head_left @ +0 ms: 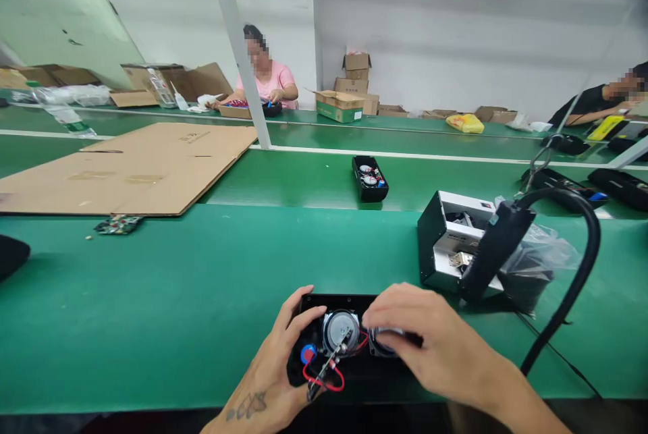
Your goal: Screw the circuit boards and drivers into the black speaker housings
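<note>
Speaker housing point(357, 368) is clasped by left hand point(276, 356), seemingly for steadiness, right hand point(430, 336) half-curled over a driver point(381, 345), hold unclear!

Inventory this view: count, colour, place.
Housing: 1, black, between the hands
Round drivers: 2, silver, in housing
Wires: several, red, at housing
Open unit: 1, black, mid-bench
Box: 1, black-white, right
Tool: 1, black, before box
Thick cable: 1, black, right of tool
Bag: 1, clear, beside box
Cardboard sheet: 1, brown, left
Circuit boards: uncounted, green, sheet's near edge
Cartons: several, brown/green, back
Packet: 1, yellow, back right
Bottles: several, clear, back left
Cases: several, black, far right
Co-workers: 2, pink and black tops, back
Worktop: green, throughout
Left hand: 1, on housing's left
Right hand: 1, at right driver
</note>
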### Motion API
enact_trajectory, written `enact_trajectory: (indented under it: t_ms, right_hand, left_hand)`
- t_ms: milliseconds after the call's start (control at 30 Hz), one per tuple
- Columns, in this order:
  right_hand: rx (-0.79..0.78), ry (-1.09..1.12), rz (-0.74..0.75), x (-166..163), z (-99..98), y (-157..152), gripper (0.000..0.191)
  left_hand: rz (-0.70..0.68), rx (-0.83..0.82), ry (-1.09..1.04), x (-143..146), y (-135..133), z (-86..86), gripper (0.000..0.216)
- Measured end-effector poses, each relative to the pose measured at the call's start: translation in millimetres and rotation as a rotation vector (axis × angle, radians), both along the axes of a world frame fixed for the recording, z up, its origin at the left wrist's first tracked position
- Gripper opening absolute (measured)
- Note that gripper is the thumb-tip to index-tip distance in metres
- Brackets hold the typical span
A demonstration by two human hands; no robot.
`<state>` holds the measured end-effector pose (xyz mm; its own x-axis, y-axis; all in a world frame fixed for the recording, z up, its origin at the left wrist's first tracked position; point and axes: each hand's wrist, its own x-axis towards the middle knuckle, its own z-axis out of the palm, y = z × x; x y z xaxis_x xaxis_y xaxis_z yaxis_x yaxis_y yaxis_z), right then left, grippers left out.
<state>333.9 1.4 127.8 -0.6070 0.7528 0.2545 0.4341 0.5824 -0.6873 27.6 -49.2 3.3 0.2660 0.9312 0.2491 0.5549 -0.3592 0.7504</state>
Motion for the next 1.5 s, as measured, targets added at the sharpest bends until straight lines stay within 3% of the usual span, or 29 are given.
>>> enact_trajectory:
  t_ms: [267,400,500,600,700,833,933,1033,1100,1200,1267,1367,1500]
  right_hand:
    - [0.178,-0.115,0.147,-50.0,-48.2,-16.9,0.033]
    - [0.169,-0.055,-0.073,-37.4,-40.9,-6.7,0.031]
    - [0.028,-0.043,-0.244,-21.7,-28.9,-1.6,0.028]
    - [-0.248,-0.043,-0.262,-10.8,-22.7,-2.3,0.028]
    - [-0.451,0.019,-0.182,0.2,-18.9,-6.2,0.037]
    - [-0.499,0.153,0.036,20.7,-13.3,-15.9,0.032]
    - [-0.411,0.196,0.01,31.8,-12.5,-26.0,0.035]
    - [-0.26,0.081,-0.122,30.1,-15.2,-33.1,0.027]
    - [-0.125,0.046,-0.097,22.5,-18.7,-35.2,0.02]
    - [0.17,0.049,-0.019,7.4,-26.2,-38.6,0.019]
    - [0.323,0.006,-0.046,-3.0,-32.6,-42.4,0.022]
    - [0.404,-0.07,-0.117,-17.6,-43.4,-48.6,0.033]
    - [0.388,-0.141,-0.108,-30.7,-51.6,-52.8,0.042]
  left_hand:
    - [-0.025,-0.013,-0.063,2.5,0.3,-4.5,0.08]
    - [-0.022,-0.042,-0.035,2.9,-2.0,-3.4,0.089]
    - [-0.017,-0.075,-0.018,3.2,-3.2,-2.5,0.096]
    - [-0.022,-0.069,0.007,3.6,-3.9,4.7,0.087]
    - [-0.07,-0.055,0.052,5.2,-5.8,22.0,0.068]
    - [-0.125,0.013,0.11,10.7,-9.8,46.1,0.053]
    - [-0.121,0.08,0.118,15.2,-9.6,53.1,0.04]
    - [-0.115,0.138,0.068,18.8,-6.0,51.5,0.015]
    - [-0.104,0.166,0.027,22.1,-3.2,48.2,0.007]
    - [-0.025,0.169,-0.028,30.1,-1.1,43.7,0.017]
    - [0.053,0.144,-0.039,35.3,-1.4,42.1,0.025]
    - [0.092,0.112,-0.028,37.2,-4.2,43.4,0.03]
    - [0.02,0.163,0.011,28.4,-12.6,51.3,0.035]
